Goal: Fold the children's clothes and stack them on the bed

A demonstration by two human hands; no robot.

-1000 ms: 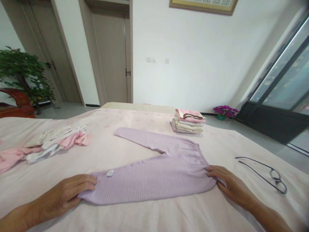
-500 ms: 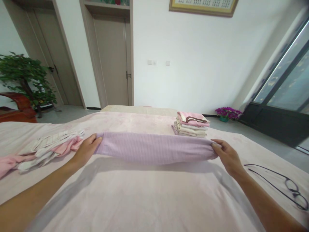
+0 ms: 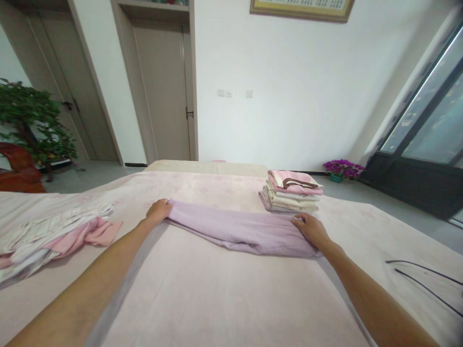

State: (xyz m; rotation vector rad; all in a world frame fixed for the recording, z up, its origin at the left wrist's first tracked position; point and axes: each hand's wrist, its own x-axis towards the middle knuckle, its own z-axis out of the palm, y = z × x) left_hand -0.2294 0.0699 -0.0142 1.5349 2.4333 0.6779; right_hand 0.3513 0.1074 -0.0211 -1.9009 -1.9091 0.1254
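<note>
A lilac, finely striped piece of clothing, folded into a long strip, stretches between my two hands. Its lower edge sags and wrinkles against the pink bedspread. My left hand is closed on the strip's left end. Over at the right, my right hand pinches the upper edge, and a corner of the fabric hangs down beneath it. Just behind that hand stands a stack of folded clothes, pink on top with cream and white layers below.
Crumpled pink and striped clothes lie in a heap on the left. Eyeglass arms reach in from the right edge. Beyond the bed are a wall, doors, a leafy plant and purple flowers.
The lilac clothing has come down onto the bedspread from a taut, raised hold. My left hand has moved right, and my right hand slightly left, bringing them closer together. The view has shifted a little.
</note>
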